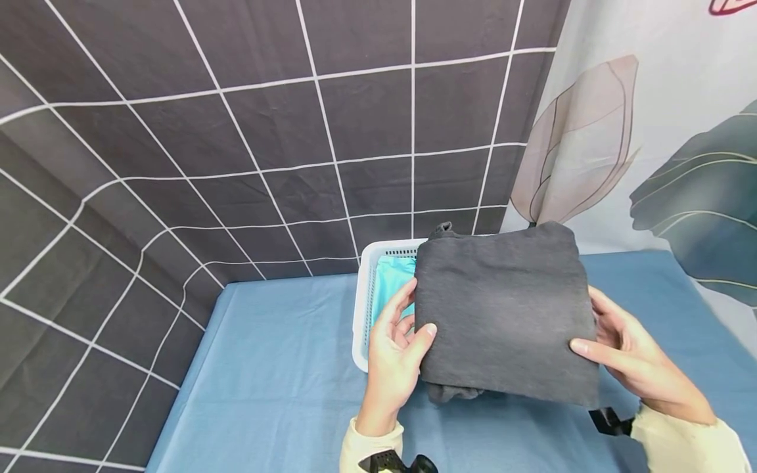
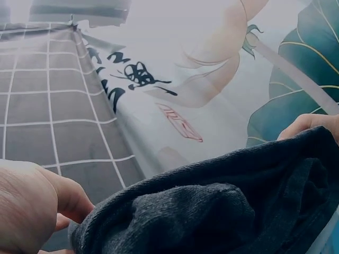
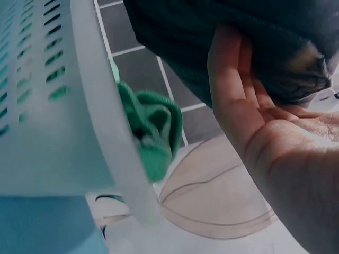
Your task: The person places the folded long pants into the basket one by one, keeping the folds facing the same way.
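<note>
Both of my hands hold a folded dark grey garment [image 1: 505, 315] up over a white plastic basket [image 1: 362, 315]. My left hand [image 1: 396, 358] pinches its left edge, thumb on the near face. At the opposite edge my right hand [image 1: 641, 358] grips it with the thumb on top; in the right wrist view the fingers [image 3: 228, 74] reach underneath. Light blue cloth [image 1: 390, 282] lies in the basket, and a piece of green cloth [image 3: 156, 132] shows over its rim. The garment covers most of the basket in the head view. What kind of garment it is cannot be told.
The basket stands on a table with a blue cover [image 1: 278, 341], near its back edge. Behind rises a dark grey hanging cloth [image 1: 372, 112] with a white grid. A white curtain with printed leaves [image 1: 582, 144] hangs at the right.
</note>
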Demonstrator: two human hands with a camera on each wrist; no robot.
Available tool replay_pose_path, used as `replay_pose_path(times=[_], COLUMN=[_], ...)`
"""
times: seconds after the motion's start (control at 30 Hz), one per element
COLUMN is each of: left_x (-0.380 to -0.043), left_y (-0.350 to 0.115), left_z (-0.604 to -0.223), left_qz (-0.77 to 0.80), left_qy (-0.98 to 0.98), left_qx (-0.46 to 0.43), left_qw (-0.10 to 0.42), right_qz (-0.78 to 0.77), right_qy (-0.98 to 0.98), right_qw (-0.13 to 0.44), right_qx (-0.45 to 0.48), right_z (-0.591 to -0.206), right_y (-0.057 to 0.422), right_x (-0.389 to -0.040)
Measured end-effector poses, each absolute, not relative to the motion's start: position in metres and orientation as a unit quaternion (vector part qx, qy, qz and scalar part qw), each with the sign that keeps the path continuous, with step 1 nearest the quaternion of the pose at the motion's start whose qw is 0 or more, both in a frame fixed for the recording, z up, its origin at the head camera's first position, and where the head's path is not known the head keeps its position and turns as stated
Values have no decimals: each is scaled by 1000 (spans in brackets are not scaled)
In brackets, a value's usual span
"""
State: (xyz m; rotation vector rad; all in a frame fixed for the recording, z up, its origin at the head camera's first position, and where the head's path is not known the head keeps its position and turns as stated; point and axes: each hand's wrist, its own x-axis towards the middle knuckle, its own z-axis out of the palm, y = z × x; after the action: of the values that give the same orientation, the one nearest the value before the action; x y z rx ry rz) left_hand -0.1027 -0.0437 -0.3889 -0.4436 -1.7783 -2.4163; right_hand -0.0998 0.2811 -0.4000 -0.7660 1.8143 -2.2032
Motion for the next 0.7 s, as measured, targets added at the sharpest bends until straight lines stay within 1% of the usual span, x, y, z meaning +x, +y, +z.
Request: replay_pose_path(times=[0.13,0.43,0.7], left_x=[-105,-113,-118], left_y=[-47,-56,-62], left_z=[-390,-394,-397], left_qz=[-797,-806,-809], left_qy=[-585,-574,-571], left_qx=[-136,-113,-93], left_qw=[64,88,101], right_qz=[-736,-742,-772], right_qy=[631,632,584], right_qw=[80,71,57], right_qx=[-232,-212,-242], right_z=[-397,-396,-401], right_y=[272,250,232], right_x=[-102,-108,-114])
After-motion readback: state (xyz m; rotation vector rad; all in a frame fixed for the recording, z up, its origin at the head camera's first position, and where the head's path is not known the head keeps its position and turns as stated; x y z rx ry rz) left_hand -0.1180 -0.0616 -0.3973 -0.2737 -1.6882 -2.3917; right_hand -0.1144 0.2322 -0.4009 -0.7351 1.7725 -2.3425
